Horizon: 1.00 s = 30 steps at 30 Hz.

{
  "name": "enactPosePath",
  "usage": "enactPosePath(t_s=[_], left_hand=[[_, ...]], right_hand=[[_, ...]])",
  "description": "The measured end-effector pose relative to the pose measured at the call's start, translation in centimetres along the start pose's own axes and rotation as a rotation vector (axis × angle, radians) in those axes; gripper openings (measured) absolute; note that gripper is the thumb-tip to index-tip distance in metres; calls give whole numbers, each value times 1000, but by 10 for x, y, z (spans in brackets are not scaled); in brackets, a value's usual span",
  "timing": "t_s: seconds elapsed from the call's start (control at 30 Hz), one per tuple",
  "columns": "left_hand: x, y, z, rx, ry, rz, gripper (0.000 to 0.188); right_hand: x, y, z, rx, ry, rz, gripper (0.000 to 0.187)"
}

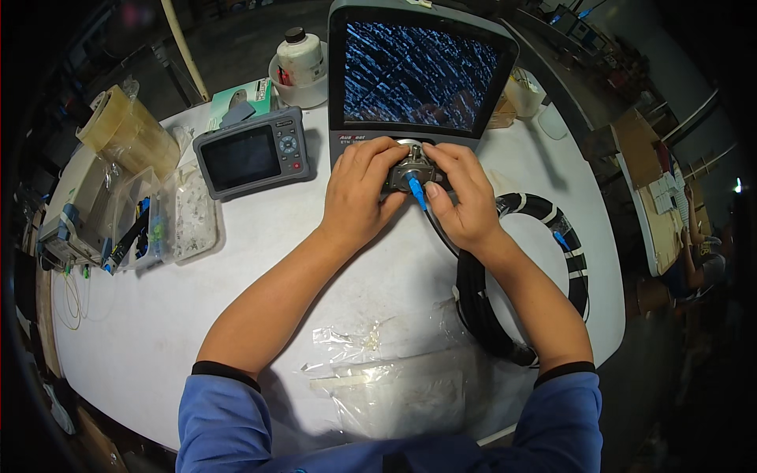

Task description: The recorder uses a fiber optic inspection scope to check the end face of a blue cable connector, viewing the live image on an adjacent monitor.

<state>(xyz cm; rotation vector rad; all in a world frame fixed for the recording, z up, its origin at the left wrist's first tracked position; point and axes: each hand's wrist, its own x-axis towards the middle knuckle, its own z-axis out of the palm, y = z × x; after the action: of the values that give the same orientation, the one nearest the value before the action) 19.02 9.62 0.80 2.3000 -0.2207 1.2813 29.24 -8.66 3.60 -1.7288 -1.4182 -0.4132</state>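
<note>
A: The blue sleeves sit closest, at the lower edge, and beyond them a clear plastic bag lies on the white table. Where are the hands?

B: At the foot of the monitor, either side of a small metal fixture. The left hand is half curled, fingertips by the fixture's top and thumb lower down. The right hand arches likewise, its thumb beside the blue connector.

A: Are they gripping?

B: Hard to say; the fingers hide their own contact, so neither hold can be confirmed. The connector points up into the fixture's front, and its black cable drops behind the right hand toward the coil.

A: How would it handle?

B: The connector looks light, hard and smooth, its tip probably fragile. It is best pinched by the blue body, never pulled by the cable, which seems springy. The fixture looks stiff and fairly heavy; its sides offer the surest hold.
</note>
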Motion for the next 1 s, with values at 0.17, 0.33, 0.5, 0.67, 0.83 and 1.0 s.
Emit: enactPosePath(t_s=[0.17,0.33,0.5,0.67,0.83,1.0], left_hand=[[-1,3,4,31,11,-16,69],[-4,0,6,13,26,-26,69],[-3,2,2,27,1,-11,71],[-2,4,2,14,-6,0,71],[-2,2,0,10,-27,2,70],[-2,2,0,8,-30,14,69]], right_hand=[[0,2,1,-1,5,-13,42],[0,1,0,-6,1,-12,40],[1,0,1,-1,5,-7,39],[0,2,0,-2,8,-10,39],[-1,3,1,-4,12,-11,38],[0,1,0,-4,12,8,38]])
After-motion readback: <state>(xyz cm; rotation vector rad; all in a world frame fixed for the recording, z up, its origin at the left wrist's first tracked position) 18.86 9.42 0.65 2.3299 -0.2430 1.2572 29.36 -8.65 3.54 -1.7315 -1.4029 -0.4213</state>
